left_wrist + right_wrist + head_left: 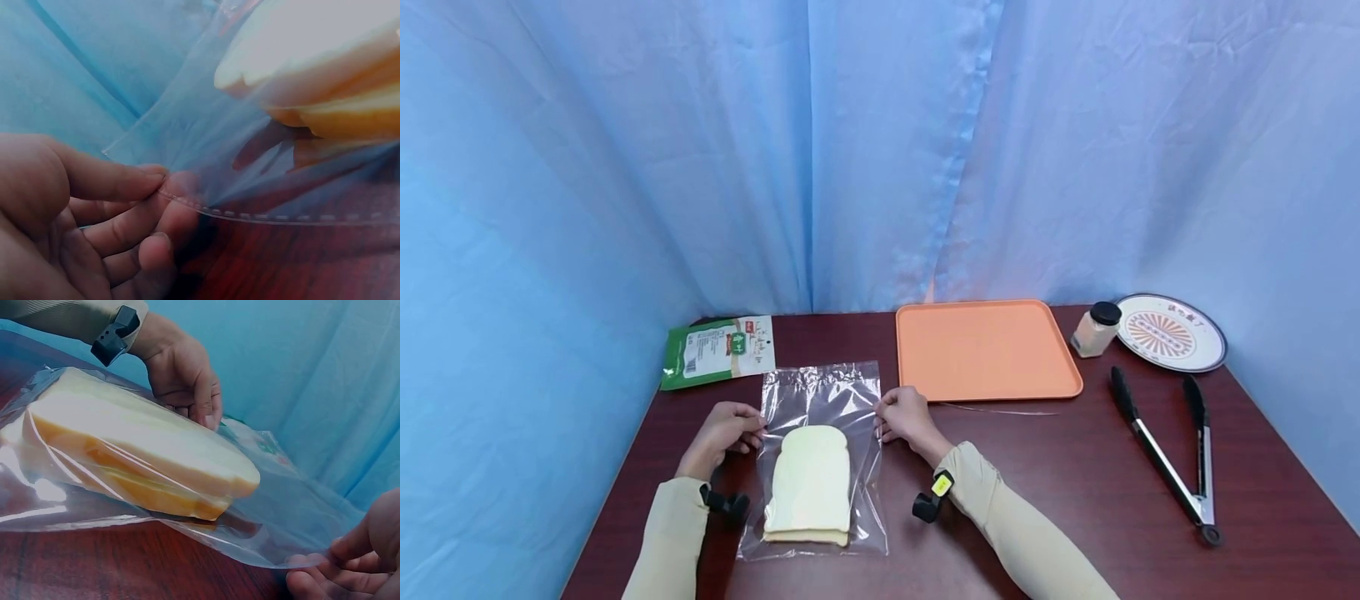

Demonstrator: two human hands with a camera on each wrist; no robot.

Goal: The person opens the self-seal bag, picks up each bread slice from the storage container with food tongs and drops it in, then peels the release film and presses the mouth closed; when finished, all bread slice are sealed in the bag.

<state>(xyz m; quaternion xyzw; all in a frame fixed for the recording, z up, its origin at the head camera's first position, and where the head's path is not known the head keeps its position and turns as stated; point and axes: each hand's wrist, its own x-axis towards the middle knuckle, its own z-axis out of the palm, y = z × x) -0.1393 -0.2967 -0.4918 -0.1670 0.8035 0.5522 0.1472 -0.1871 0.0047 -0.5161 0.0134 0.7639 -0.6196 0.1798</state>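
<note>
A clear plastic bag (823, 398) lies on the dark red table with bread slices (811, 483) inside, one stacked on the other. My left hand (727, 433) pinches the bag's left edge between thumb and index finger; the left wrist view shows a dashed seam line running from that pinch. On the opposite edge, my right hand (910, 421) pinches the plastic at about the same height. In the right wrist view, the bread (144, 444) has pale faces and brown crusts, and the bag's film stretches toward my right fingers (353, 544).
Behind the bag lies a green and white packet (718, 350). An orange tray (985, 350) sits at the back middle, with a thin clear strip (1000, 411) before it. To the right are a black-lidded jar (1096, 331), a patterned plate (1172, 333) and black-tipped tongs (1172, 475).
</note>
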